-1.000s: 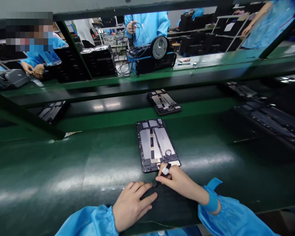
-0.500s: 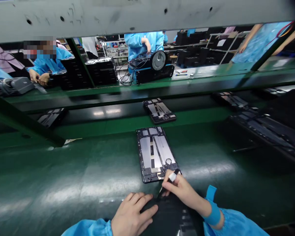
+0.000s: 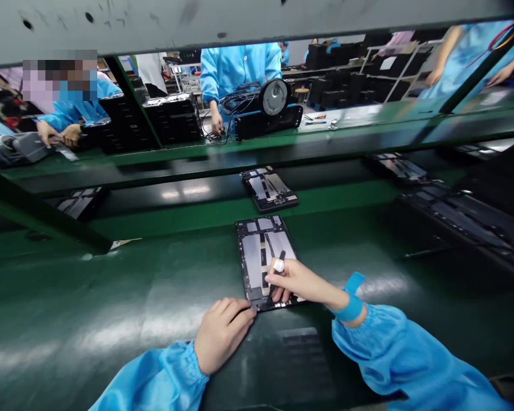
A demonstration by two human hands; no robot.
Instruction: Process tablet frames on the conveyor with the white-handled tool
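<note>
An opened tablet [image 3: 252, 260] lies on the green bench before me, its silver inner plates, black flat cable and lower circuit parts exposed. My left hand [image 3: 223, 330] rests with its fingers stretched out and the fingertips touching the tablet's near left corner. Above the tablet's lower edge, my right hand [image 3: 297, 279] is closed on a slim black tool [image 3: 282, 256] with a white wrap around it, held like a pen. Its tip points down at the lower circuit parts; the tip's shape is hard to make out. A blue strap [image 3: 352, 305] circles my right wrist.
Beyond mine lies a second opened tablet [image 3: 269, 188]. More opened tablets [image 3: 462, 222] sit at the right, beside a dark bulky shape. A green post [image 3: 47, 208] slants in at the left. Across the far bench, co-workers stand by black stacks [image 3: 171, 120] and a round lamp [image 3: 275, 97].
My right hand has moved forward with the tool, from the tablet's near edge to over its lower part. My left hand has moved forward and left to the tablet's corner.
</note>
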